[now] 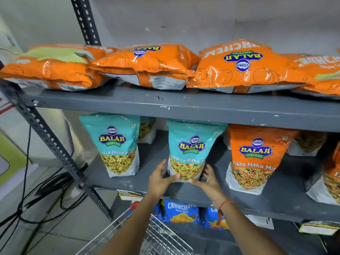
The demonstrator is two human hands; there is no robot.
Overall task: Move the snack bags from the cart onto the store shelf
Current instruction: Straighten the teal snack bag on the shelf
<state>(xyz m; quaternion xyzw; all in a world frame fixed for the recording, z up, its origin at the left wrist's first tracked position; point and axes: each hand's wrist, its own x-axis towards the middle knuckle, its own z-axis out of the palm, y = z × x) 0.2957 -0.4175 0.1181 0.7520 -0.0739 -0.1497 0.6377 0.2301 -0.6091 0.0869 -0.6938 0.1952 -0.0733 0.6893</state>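
A teal Khatta Mitha Mix bag (191,150) stands upright on the middle grey shelf (143,183). My left hand (161,177) touches its lower left corner with the fingers spread. My right hand (207,179) rests at its lower right corner, fingers apart. Neither hand closes around the bag. A second teal bag (115,144) stands to the left, and an orange Tikha Mitha Mix bag (253,159) stands to the right. The wire cart (160,236) sits below my arms, its contents hidden.
Large orange wafer bags (147,65) lie flat along the top shelf (184,105). Blue Crunchex bags (182,212) stand on the lower shelf. A slotted steel upright (55,144) frames the left side. Black cables (36,196) trail on the floor at left.
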